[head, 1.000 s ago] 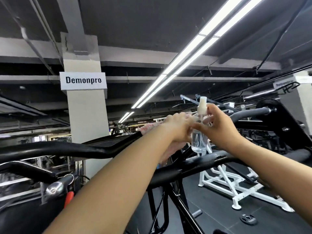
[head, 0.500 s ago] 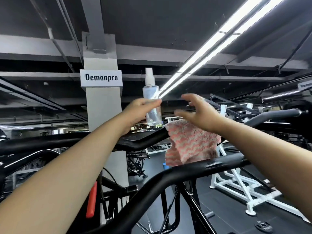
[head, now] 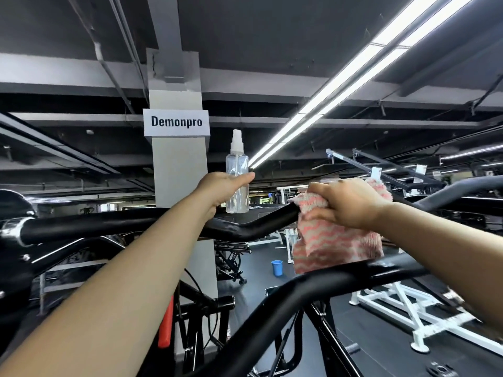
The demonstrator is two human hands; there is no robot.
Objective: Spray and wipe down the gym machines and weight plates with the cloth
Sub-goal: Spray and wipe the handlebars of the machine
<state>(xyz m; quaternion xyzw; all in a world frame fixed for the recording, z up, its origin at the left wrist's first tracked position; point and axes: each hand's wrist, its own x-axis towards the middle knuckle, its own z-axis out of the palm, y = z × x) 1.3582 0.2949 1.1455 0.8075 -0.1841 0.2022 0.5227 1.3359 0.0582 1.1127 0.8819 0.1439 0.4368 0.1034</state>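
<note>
Under gym ceiling strip lights (head: pixel 340 77), the spray bottle (head: pixel 237 175) is held upright and clear of the work by the left hand (head: pixel 223 189) curled around it, while the cloth (head: pixel 334 240) is gripped and pressed onto the black machine bar (head: pixel 261 224) by the right hand (head: pixel 345 205), evidently for wiping.

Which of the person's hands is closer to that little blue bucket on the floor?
Right. In the picture, the right hand, gripping the cloth on the bar, is above and just right of the blue bucket. The left hand, holding the spray bottle, is farther up and left.
</note>
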